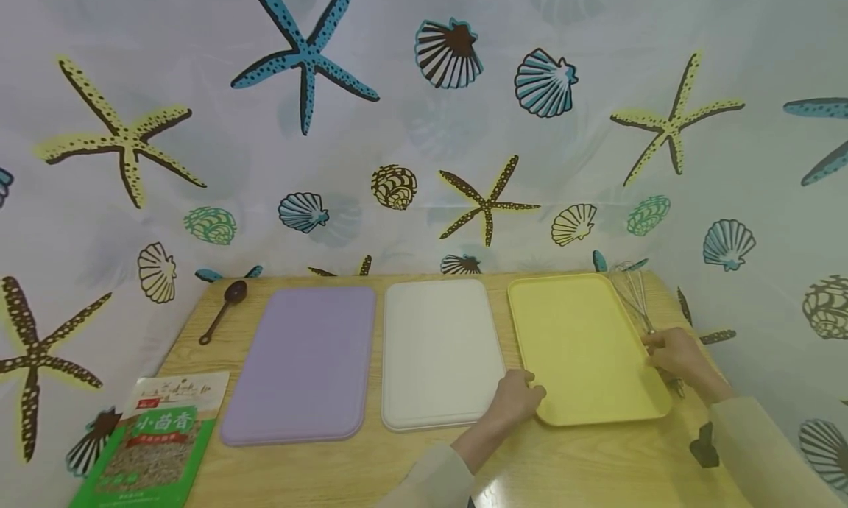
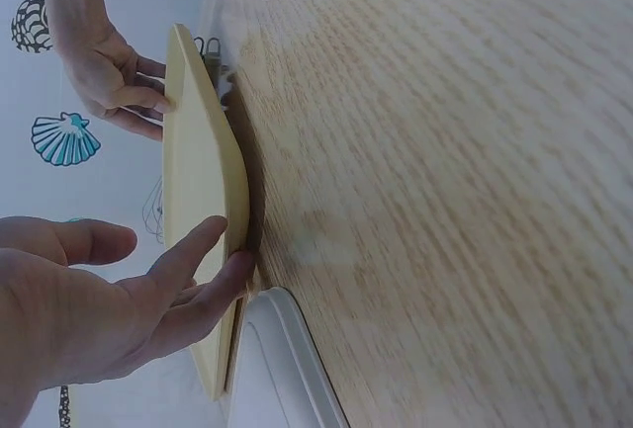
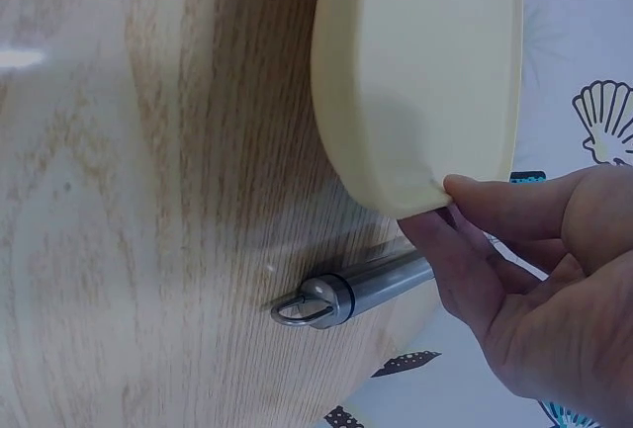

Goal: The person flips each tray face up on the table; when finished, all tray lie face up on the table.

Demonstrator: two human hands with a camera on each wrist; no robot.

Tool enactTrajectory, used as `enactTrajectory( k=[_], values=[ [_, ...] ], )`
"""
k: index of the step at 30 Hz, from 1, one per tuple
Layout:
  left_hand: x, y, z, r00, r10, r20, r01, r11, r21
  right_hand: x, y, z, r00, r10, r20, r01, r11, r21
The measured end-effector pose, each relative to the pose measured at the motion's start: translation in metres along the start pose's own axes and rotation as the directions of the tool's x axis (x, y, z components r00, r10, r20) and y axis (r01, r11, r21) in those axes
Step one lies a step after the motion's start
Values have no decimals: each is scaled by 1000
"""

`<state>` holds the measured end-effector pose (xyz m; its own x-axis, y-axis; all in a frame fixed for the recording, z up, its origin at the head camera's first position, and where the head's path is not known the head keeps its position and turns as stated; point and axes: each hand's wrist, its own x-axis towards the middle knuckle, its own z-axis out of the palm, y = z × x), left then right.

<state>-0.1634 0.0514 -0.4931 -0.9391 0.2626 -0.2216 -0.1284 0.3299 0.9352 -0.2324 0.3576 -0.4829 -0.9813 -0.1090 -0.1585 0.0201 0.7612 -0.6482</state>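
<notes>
At the near left side of the shallow yellow tray (image 1: 586, 346), the left hand (image 1: 513, 401) reaches with fairly straight fingers, index and middle touching the rim, thumb apart. The tray is between the two hands at the right of the wooden table (image 1: 318, 471), its long axis running away from the person. Farther along its right edge, the right hand (image 1: 679, 353) pinches the rim, thumb above, fingers beneath, near a steel whisk (image 3: 386, 285). Seashell-patterned cloth (image 1: 371, 125) hangs beyond.

Had pale shell-and-starfish-patterned sheeting (image 1: 371, 140) behind and beside the wood-grain counter (image 1: 298, 478); caught bright glare (image 1: 489, 492) on the counter's near part.
</notes>
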Motion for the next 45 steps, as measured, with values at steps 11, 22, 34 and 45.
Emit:
enactTrajectory(
  k=[11,22,34,45],
  values=[
    [-6,2,-13,998,62,-19,-62,998,14,6,4,3,999,33,7,-33,999,19],
    [-16,0,-53,989,119,-85,-114,992,60,11,6,8,999,25,-47,-27,999,-40],
    [-13,-8,-99,982,65,-179,-44,992,119,17,7,21,993,40,-107,-60,980,-187],
    [-16,-33,-129,964,83,-254,-44,987,155,13,-24,31,983,-11,-182,-43,957,-288]
  ],
)
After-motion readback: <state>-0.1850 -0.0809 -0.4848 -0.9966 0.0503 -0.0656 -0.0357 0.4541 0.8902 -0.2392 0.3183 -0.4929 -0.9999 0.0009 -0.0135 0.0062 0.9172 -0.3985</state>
